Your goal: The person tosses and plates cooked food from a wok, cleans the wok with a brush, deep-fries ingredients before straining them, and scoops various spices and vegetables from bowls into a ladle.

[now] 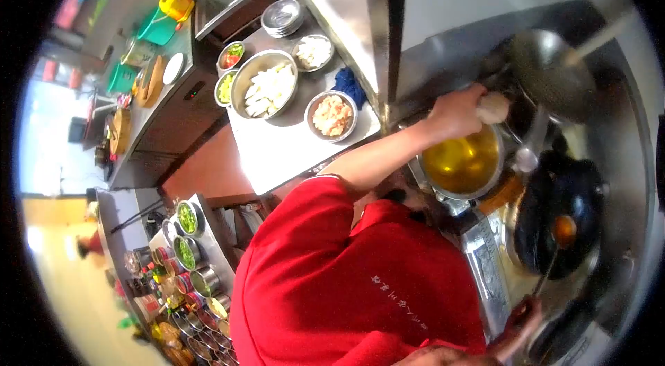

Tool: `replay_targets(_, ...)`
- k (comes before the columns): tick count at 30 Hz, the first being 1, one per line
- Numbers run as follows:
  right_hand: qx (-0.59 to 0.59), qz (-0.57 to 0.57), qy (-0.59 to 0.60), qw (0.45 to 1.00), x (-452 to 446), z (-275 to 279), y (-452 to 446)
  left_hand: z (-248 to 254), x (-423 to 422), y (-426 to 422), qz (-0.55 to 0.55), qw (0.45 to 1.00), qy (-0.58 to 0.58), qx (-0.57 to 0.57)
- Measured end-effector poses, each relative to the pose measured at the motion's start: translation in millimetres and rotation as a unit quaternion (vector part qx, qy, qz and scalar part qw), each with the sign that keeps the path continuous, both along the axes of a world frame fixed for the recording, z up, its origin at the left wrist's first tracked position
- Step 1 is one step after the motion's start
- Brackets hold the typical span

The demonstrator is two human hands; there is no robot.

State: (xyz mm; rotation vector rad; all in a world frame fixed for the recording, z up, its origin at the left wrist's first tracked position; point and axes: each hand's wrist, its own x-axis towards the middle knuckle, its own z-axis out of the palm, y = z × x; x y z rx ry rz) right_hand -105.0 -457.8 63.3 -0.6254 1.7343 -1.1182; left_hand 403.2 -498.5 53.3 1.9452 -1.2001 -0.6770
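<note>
Now a reddish floor [211, 166] is seen beside a dark-fronted counter [172, 104]; a yellowish wall [61, 297] is lit, the far opening [54, 132] whitened.

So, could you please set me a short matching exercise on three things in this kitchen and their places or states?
1. Dark blue cloth
2. Ladle
3. Metal pot

A. Filled with golden liquid
B. Next to the bowl of pinkish pieces
C. Held in the right hand, its bowl at the black wok

Pairs: 1-B, 2-C, 3-A
</note>
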Motion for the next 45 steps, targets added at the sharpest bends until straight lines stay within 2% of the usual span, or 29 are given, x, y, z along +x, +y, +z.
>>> replay_targets(2, 0.028, 0.052, -0.010, 0.998, -21, -19, -4, -10, -2, -1, 0.001, 1.000, -0.011, -0.023)
replay_targets(3, 0.017, -0.033, -0.042, 0.998, 3, -10, -6, -7, -1, 3, -0.001, 1.000, -0.009, -0.012)
replay_targets(6, -0.019, 0.048, -0.154, 0.987, -2, -22, -33, 10, -3, 9, -0.015, 1.000, 0.004, 0.021)
replay_targets(7, -0.033, 0.150, -0.073, 0.985, -56, -85, -56, 13, -4, 11, -0.020, 0.999, 0.013, 0.032)
replay_targets(8, 0.010, 0.335, 0.253, 0.907, -121, -144, -92, 14, -2, 12, -0.022, 0.999, 0.020, 0.040)
replay_targets(9, -0.063, 0.328, 0.423, 0.842, -103, -149, -81, 10, -1, 12, -0.020, 0.999, 0.015, 0.028)
replay_targets(10, -0.135, 0.307, 0.576, 0.745, -82, -150, -59, 1, -1, 12, -0.016, 1.000, 0.010, 0.017)
replay_targets(13, -0.051, 0.303, 0.564, 0.766, -26, -92, -29, 1, 2, 19, 0.004, 0.999, 0.019, 0.038)
replay_targets(17, -0.088, 0.288, 0.320, 0.898, 57, -41, -30, 12, 0, 18, -0.013, 0.999, 0.011, 0.041)
replay_targets(19, -0.074, 0.299, 0.186, 0.933, 102, -23, -41, -6, 1, 10, -0.008, 0.999, 0.000, 0.032)
replay_targets(21, -0.060, 0.319, 0.085, 0.942, 143, -9, -55, -8, -2, 3, 0.004, 1.000, -0.004, 0.019)
replay_targets(22, -0.063, 0.349, 0.018, 0.935, 146, -21, -69, -4, -4, 3, 0.012, 1.000, -0.002, 0.009)
replay_targets(23, -0.029, 0.345, 0.009, 0.938, 167, -10, -75, -1, -5, 3, 0.021, 1.000, -0.001, -0.001)
replay_targets(25, -0.026, 0.389, 0.004, 0.921, 183, -31, -99, 5, -6, 3, 0.018, 0.999, -0.029, 0.009)
replay_targets(28, 0.033, 0.398, 0.062, 0.915, 212, -51, -125, 7, -4, -1, 0.014, 0.999, -0.030, 0.017)
replay_targets(30, 0.012, 0.407, 0.102, 0.908, 227, -60, -138, 10, -4, 2, 0.017, 1.000, -0.012, 0.015)
replay_targets(33, 0.054, 0.371, 0.010, 0.927, 238, -56, -149, -5, 0, -1, 0.004, 0.998, -0.057, -0.018)
replay_targets(36, 0.072, 0.305, -0.161, 0.936, 240, -47, -155, -15, 1, -2, 0.000, 0.995, -0.103, -0.003)
replay_targets(39, 0.127, 0.275, -0.374, 0.877, 221, -73, -168, -8, -4, -1, -0.002, 0.997, -0.074, -0.001)
replay_targets(41, 0.184, 0.297, -0.521, 0.778, 207, -76, -171, -12, -4, -4, 0.007, 0.998, -0.054, -0.007)
replay_targets(42, 0.163, 0.252, -0.512, 0.805, 209, -55, -153, -18, -3, -6, 0.013, 0.998, -0.053, -0.015)
replay_targets(43, 0.146, 0.255, -0.511, 0.808, 206, -52, -146, -23, -4, -7, 0.018, 0.998, -0.053, -0.023)
replay_targets(44, 0.123, 0.266, -0.505, 0.812, 199, -52, -141, -5, -5, -5, 0.014, 0.999, -0.002, 0.031)
replay_targets(45, 0.099, 0.280, -0.504, 0.811, 188, -53, -139, 7, -5, 0, -0.005, 0.999, 0.012, 0.031)
